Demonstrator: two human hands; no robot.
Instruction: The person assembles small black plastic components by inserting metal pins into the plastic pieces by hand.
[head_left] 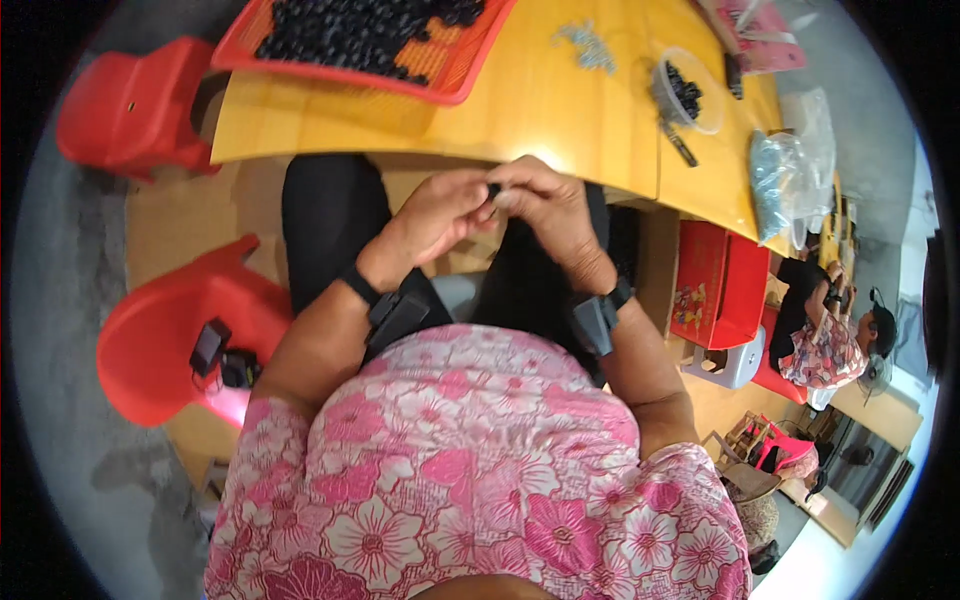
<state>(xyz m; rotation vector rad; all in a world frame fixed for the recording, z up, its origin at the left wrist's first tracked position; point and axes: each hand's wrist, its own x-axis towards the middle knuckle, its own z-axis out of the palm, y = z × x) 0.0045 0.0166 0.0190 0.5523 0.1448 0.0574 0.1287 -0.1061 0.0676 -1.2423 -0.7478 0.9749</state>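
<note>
My left hand and my right hand meet over my lap, just short of the table's near edge. Between their fingertips sits a small black part, pinched from both sides; its exact kind is too small to make out. On the table ahead, a red-orange plastic basket holds a heap of small black parts. To its right lies a loose pile of small silvery pieces. Farther right, a clear round tub contains more black parts.
The yellow wooden table spans the front. Clear plastic bags lie at its right end, near a dark marker-like stick. Red chairs stand left, one bearing small black devices. A red box and another person are right.
</note>
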